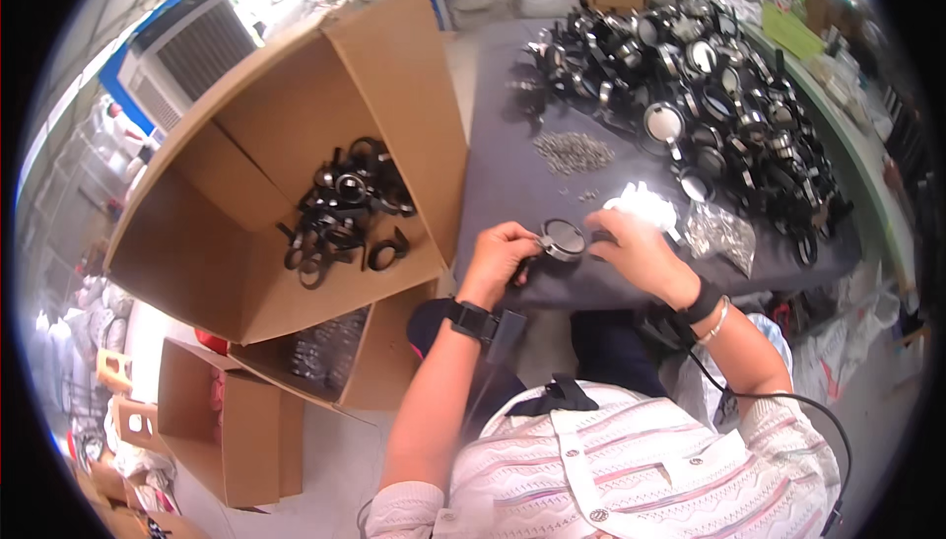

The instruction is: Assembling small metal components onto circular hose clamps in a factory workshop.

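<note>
Disc, one, round, over the table, gripped at its left side by the left hand, right hand curled beside it, grip unclear, one heap of black parts, one metal pile, one clear bag

Round part: black edge, silver-gray middle; middle of the picture
Big pile: black and shiny silver; upper right
Table top: plain dark gray
Small metal bits: gray
Big box: plain brown; left
Rings in the box: black, some shiny silver
Shirt: white with thin pink and gray zigzag stripes; bottom
Wrist bands: black
Flat sheet: yellow-green; upper right
Stool: yellow-orange; left edge
</note>
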The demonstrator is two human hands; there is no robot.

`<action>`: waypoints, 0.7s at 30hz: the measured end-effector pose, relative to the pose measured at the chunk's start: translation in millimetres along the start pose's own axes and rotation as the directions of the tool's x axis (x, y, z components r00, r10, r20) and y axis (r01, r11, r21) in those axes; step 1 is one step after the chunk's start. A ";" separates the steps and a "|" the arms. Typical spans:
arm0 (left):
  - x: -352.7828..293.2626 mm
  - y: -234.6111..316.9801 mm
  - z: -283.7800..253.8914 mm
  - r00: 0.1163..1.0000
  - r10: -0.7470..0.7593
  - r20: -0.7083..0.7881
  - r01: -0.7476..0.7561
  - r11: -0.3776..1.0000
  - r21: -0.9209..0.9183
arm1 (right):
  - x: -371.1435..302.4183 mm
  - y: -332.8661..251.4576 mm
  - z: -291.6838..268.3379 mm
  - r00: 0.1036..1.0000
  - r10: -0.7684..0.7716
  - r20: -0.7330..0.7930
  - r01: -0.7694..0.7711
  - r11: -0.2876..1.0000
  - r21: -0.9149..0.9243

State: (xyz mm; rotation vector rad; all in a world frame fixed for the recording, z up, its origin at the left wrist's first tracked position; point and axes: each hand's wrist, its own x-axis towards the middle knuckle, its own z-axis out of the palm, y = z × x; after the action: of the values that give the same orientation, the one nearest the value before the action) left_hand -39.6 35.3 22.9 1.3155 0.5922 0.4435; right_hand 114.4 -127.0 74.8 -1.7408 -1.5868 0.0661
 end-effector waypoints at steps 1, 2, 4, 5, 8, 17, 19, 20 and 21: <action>0.9 0.1 -0.5 1.000 -0.014 0.007 0.014 1.000 -0.010 | 1.5 0.4 2.4 0.997 0.033 0.068 -0.038 0.997 0.069; 1.1 0.5 -1.0 1.000 -0.021 0.010 0.022 1.000 -0.018 | 3.0 0.6 6.0 0.983 0.100 0.153 -0.124 0.980 0.156; 0.8 2.2 -0.7 0.999 -0.029 0.015 0.030 0.999 -0.022 | 5.1 0.8 12.8 0.972 0.099 0.214 -0.156 0.951 0.265; 0.6 3.1 -0.5 0.999 -0.042 0.006 0.042 0.999 -0.021 | 6.3 1.9 15.7 0.940 0.124 0.317 -0.250 0.883 0.398; 0.2 4.3 -0.3 0.999 -0.037 0.005 0.037 0.999 0.004 | 17.1 9.0 29.3 0.970 -0.228 0.086 0.212 0.963 0.166; -10.7 -15.1 8.7 0.891 0.452 -0.045 -0.409 0.840 0.358 | 18.5 15.5 45.8 0.948 -0.317 0.024 0.317 0.948 -0.027; -14.9 -15.7 10.0 0.864 0.503 -0.020 -0.451 0.793 0.410 | 24.8 11.2 43.7 0.918 -0.397 0.002 0.397 0.917 -0.019; -17.4 -17.0 11.8 0.868 0.496 -0.017 -0.410 0.737 0.537 | 28.0 9.5 42.7 0.920 -0.391 0.006 0.391 0.920 -0.024; -17.6 -17.8 12.5 0.839 0.545 -0.006 -0.437 0.680 0.589 | 32.0 8.8 41.5 0.925 -0.379 0.040 0.380 0.925 -0.030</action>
State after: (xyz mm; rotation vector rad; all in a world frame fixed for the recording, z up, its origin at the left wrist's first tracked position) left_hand -45.9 11.3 9.9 2.0516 0.5296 0.8925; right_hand 107.6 -78.2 54.7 -1.4345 -1.9332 -0.1258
